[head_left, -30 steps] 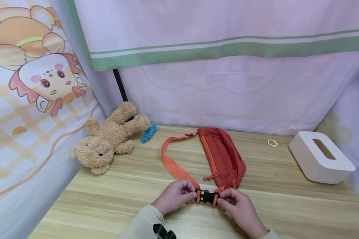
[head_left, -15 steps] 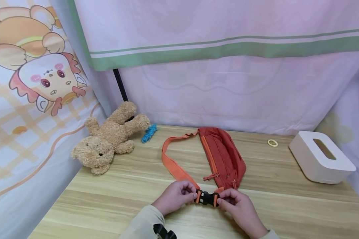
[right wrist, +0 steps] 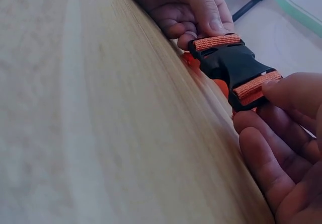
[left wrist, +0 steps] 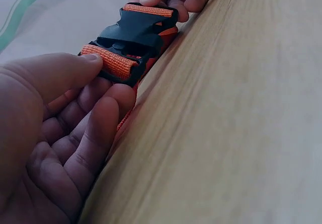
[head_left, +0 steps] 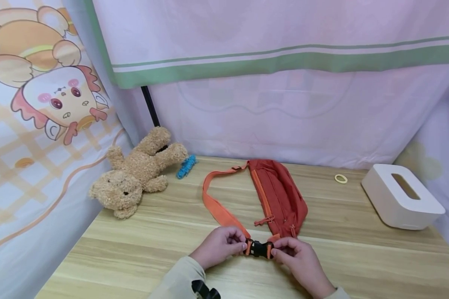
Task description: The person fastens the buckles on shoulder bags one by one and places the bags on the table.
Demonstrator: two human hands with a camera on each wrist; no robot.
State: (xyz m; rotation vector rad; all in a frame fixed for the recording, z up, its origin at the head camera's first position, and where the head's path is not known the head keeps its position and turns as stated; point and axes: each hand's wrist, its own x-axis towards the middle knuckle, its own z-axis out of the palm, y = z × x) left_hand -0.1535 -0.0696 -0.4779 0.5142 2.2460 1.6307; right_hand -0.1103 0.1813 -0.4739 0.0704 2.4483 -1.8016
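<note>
A black side-release buckle (head_left: 260,249) with orange webbing at both ends is held just above the table near its front. My left hand (head_left: 222,246) pinches the buckle's left half between thumb and fingers. At the other end, my right hand (head_left: 301,259) pinches the right half. The prongs sit inside the socket, and the left wrist view shows a small gap beside the socket (left wrist: 132,26). Behind the hands lies a red waist bag (head_left: 278,197), its orange strap (head_left: 218,209) looping left to the buckle. Curled fingers partly hide the buckle's ends.
A brown teddy bear (head_left: 134,174) lies at the left, next to a blue bundle of cord (head_left: 186,167). Toward the right are a pale yellow ring (head_left: 341,179) and a white tissue box (head_left: 402,197). Printed cloth curtains (head_left: 284,120) border the table.
The two buckle halves have come slightly closer together, narrowing the gap between them. Both hands keep their pinch and barely shift. The bag and other things stay put.
</note>
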